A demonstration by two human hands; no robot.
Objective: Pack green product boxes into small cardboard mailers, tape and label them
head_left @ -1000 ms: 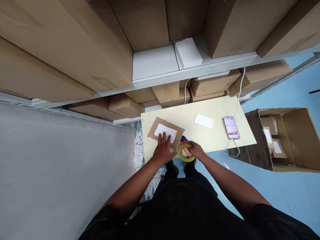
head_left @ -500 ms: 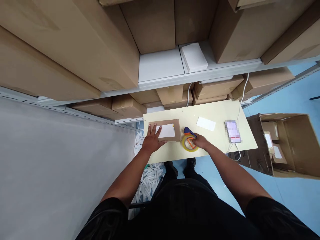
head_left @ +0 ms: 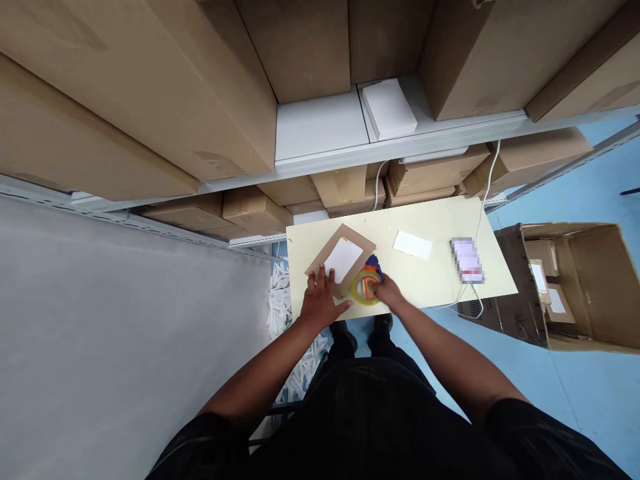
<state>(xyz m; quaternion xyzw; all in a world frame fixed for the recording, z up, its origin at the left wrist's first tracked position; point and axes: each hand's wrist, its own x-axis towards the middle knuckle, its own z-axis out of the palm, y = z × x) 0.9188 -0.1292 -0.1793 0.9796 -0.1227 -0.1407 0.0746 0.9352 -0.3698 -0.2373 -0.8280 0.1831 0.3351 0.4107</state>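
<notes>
A flat brown cardboard parcel (head_left: 327, 255) with a white label (head_left: 343, 259) lies turned at an angle on the pale yellow table (head_left: 430, 277). My left hand (head_left: 321, 299) presses flat on its near corner, fingers spread. My right hand (head_left: 389, 291) grips a tape dispenser (head_left: 367, 285) with a yellow tape roll and orange and blue body, set against the parcel's right edge.
A white card (head_left: 413, 245) and a phone (head_left: 467, 259) on a white cable lie further right on the table. Shelves of cardboard boxes (head_left: 150, 100) rise behind. An open carton (head_left: 575, 287) stands on the blue floor at right; white packing bits (head_left: 280, 300) lie left of the table.
The parcel has been rotated from square to diagonal. My left hand shifted from its left end to its near corner, and the tape dispenser moved left against the parcel.
</notes>
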